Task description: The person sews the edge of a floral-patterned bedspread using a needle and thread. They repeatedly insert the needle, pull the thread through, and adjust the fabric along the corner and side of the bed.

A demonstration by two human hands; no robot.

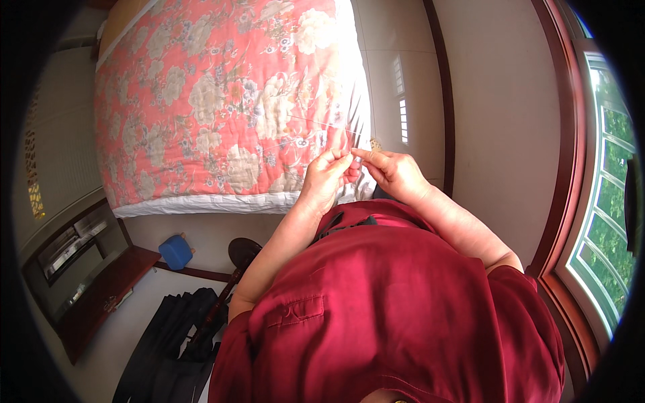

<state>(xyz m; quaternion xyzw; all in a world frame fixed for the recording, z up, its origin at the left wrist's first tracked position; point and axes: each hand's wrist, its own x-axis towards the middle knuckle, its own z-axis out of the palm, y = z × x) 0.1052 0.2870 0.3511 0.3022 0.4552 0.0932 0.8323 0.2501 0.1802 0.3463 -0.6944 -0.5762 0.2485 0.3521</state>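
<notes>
A quilt with a pink-red floral face and white border (227, 95) lies spread before me. Over its right side, near the white edge, runs a thin pale thread (322, 123), with a strand coming down to my fingertips. My left hand (327, 176) has thumb and index finger pinched on this strand, the other fingers curled. From the right, my right hand (398, 174) meets it, index fingertip touching or almost touching the left fingertips. Whether the right fingers grip the thread is too small to tell. A needle cannot be made out.
A window (607, 201) with a dark red wooden frame is at the far right. At lower left are a blue stool (176, 252), a mirrored wooden dresser (108, 297) and dark clothes (166, 347) on a wooden stand. Tiled floor (398, 40) borders the quilt's right side.
</notes>
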